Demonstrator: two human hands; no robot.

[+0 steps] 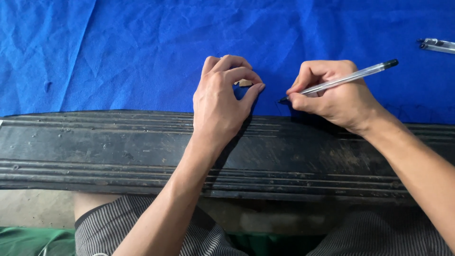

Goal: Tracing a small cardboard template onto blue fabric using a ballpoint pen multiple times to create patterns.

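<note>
Blue cloth (142, 52) covers a table with a dark ridged edge (118, 151). The left hand (222, 99), fingers curled, pins down a small tan piece (244, 83). The right hand (339, 95) grips a clear pen (343, 79), tip on the cloth just beside it; marking seems underway, needing a steady stroke.

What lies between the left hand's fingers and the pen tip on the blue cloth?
Only bare blue cloth between the left hand and the pen tip, in the head view.

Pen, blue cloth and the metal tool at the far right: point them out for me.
pen (346, 78), head view, middle of the clear barrel.
blue cloth (142, 52), head view, bare wrinkled area.
metal tool (438, 45), head view, its shiny arm.
</note>
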